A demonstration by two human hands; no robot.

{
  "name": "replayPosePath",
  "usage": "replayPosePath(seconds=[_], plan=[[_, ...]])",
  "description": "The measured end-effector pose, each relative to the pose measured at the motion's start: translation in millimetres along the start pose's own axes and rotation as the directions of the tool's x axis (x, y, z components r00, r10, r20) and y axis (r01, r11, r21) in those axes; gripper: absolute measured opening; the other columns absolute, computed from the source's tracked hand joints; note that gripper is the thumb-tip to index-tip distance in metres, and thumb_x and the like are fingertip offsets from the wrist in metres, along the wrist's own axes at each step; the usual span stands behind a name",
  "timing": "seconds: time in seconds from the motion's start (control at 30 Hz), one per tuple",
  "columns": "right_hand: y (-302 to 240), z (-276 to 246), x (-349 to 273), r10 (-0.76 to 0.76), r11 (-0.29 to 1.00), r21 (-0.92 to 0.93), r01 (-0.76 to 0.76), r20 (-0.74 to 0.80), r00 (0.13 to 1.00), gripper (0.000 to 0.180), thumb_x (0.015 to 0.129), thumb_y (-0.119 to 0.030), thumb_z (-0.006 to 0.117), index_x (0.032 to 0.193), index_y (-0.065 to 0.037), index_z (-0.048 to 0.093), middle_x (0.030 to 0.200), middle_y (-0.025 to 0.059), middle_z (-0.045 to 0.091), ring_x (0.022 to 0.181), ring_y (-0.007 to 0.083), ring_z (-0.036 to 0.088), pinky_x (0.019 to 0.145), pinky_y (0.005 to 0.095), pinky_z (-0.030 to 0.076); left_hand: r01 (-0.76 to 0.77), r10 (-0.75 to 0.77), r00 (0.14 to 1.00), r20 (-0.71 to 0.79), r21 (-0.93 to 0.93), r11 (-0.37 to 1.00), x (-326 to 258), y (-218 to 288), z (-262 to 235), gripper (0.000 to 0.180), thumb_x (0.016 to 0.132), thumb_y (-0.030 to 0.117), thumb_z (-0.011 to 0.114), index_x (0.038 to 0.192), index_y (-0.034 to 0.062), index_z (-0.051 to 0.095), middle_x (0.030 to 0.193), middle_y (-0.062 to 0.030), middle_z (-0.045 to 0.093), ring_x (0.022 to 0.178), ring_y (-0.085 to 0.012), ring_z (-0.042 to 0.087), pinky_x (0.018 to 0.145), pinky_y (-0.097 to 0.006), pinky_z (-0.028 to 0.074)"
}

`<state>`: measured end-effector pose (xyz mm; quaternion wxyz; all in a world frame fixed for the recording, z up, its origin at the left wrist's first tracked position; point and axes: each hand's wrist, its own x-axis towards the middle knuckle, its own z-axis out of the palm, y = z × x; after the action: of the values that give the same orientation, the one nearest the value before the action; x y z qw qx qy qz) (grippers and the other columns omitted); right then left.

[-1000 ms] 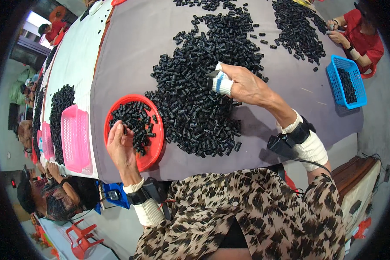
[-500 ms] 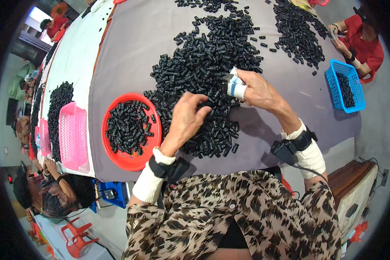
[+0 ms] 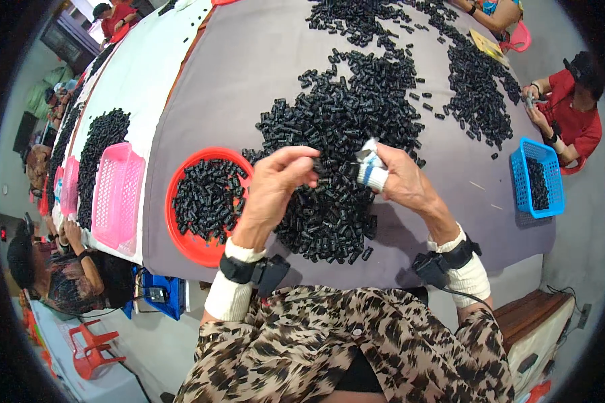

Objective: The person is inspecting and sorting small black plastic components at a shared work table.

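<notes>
A large heap of small black cylindrical pieces spreads over the grey cloth under my hands. My left hand hovers over the near part of the heap, thumb and fingers pinched together on what looks like a small black piece, blurred against the pile. Just to its right, my right hand is closed around a white cloth with a blue stripe; a bunched end sticks up past the thumb. Left of my left hand stands a round red tray with many of the same black pieces in it.
A pink basket stands at the left beside another black heap. To the right is a blue basket holding black pieces, near a person in red. Two thin sticks lie on the cloth. Other people sit around the table.
My left hand's fingers were spread over the heap and are now pinched together. The right hand still grips the white cloth. The whole view has shifted, showing more of the far right side.
</notes>
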<state>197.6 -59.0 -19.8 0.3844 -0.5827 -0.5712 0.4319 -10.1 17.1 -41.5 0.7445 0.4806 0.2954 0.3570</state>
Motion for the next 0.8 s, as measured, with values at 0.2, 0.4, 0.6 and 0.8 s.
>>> replayPosePath(seconds=[0.2, 0.4, 0.6, 0.8], plan=[[-63.1, 27.5, 20.2, -0.282, 0.956, 0.091, 0.277, 0.041, 0.959, 0.029, 0.075, -0.022, 0.07, 0.09, -0.002, 0.055, 0.066, -0.0009, 0.052, 0.061, 0.006, 0.045, 0.057, 0.0232, 0.04, -0.181, 0.213, 0.975, 0.066, -0.326, 0.928, -21.2, 46.8, 0.6, 0.02, 0.084, 0.008, 0.059, 0.102, -0.0021, 0.057, 0.086, -0.0079, 0.061, 0.076, -0.0138, 0.06, 0.068, -0.028, 0.051], [-90.5, 41.5, 28.7, -0.359, 0.932, 0.081, 0.354, 0.06, 0.931, 0.032, 0.072, -0.025, 0.072, 0.079, -0.002, 0.052, 0.062, -0.0023, 0.048, 0.058, 0.0047, 0.041, 0.05, 0.0234, 0.037, -0.22, 0.279, 0.956, 0.094, -0.4, 0.89, -29.2, 59.6, -1.5, 0.023, 0.084, 0.008, 0.059, 0.104, -0.0015, 0.056, 0.092, -0.0096, 0.062, 0.085, -0.0145, 0.059, 0.079, -0.027, 0.048], [-104.0, 43.0, 29.0, -0.336, 0.941, -0.021, 0.337, 0.048, 0.941, 0.03, 0.071, -0.024, 0.072, 0.078, -0.002, 0.053, 0.06, -0.0004, 0.049, 0.056, 0.0053, 0.043, 0.049, 0.0244, 0.038, -0.218, 0.3, 0.949, 0.099, -0.482, 0.848, -30.9, 62.6, 2.1, 0.023, 0.084, 0.009, 0.059, 0.105, -0.0006, 0.056, 0.093, -0.0091, 0.061, 0.085, -0.0155, 0.058, 0.081, -0.029, 0.047], [-108.6, 45.6, 28.1, -0.354, 0.935, -0.034, 0.354, -0.008, 0.935, 0.028, 0.071, -0.02, 0.072, 0.077, -0.001, 0.052, 0.058, 0.0018, 0.053, 0.052, 0.0065, 0.045, 0.047, 0.0254, 0.039, -0.174, 0.269, 0.957, 0.111, -0.521, 0.836, -28.3, 60.6, -1.1, 0.023, 0.085, 0.01, 0.057, 0.106, 0.0001, 0.056, 0.093, -0.0087, 0.061, 0.085, -0.0149, 0.058, 0.08, -0.029, 0.046]])
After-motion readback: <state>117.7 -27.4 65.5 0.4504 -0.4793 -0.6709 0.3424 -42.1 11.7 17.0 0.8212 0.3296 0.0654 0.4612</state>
